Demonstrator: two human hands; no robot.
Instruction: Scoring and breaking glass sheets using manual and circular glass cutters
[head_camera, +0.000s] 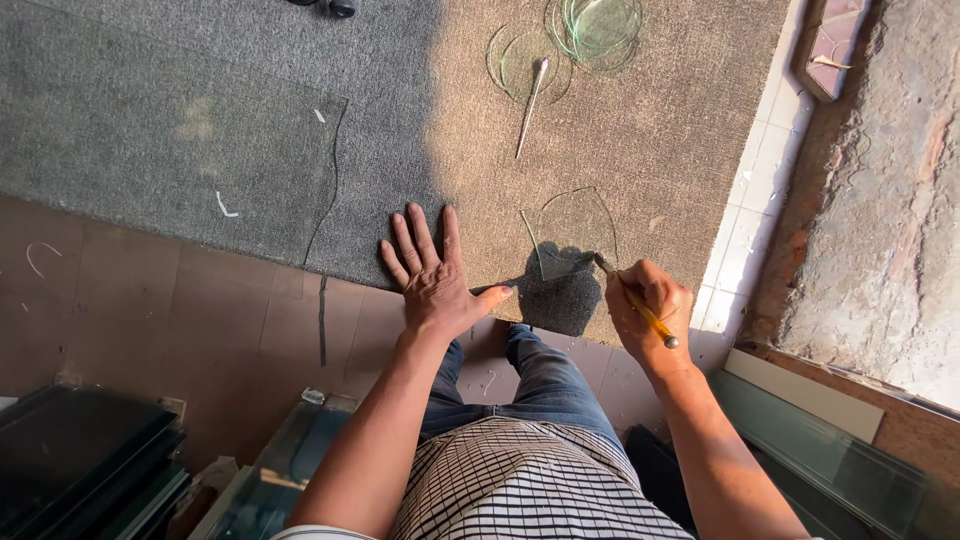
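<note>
Fingers of the left hand (436, 282) are spread wide and pressed flat on the grey carpet (200, 120) that covers the table, the thumb pointing toward three o'clock. Just beside that thumb lies a small pane of clear glass (570, 232), roughly fan-shaped with a curved top edge, resting on the carpet; whether the hand touches it I cannot tell, since the edge is nearly invisible. The right hand (645, 305) is closed around a yellow-handled glass cutter (637, 305), held like a pen, with its dark tip set at the pane's lower edge, at about five o'clock of the glass.

At twelve o'clock from the pane a slim metal tool (531, 105) lies on the carpet, and beyond it sit several round glass discs (598, 25), overlapping. A long curved scratch or glass edge runs down the carpet at ten o'clock. Sunlight falls across the right half of the carpet; the left half is in shade. Nearer the person the bare brown board (180, 310) of the table shows. A strip of white tiles (760, 170) borders the carpet at three o'clock, with rough masonry (880, 200) past it. Stacked glass sheets (830, 450) lean at five o'clock, dark sheets (80, 450) at seven.
</note>
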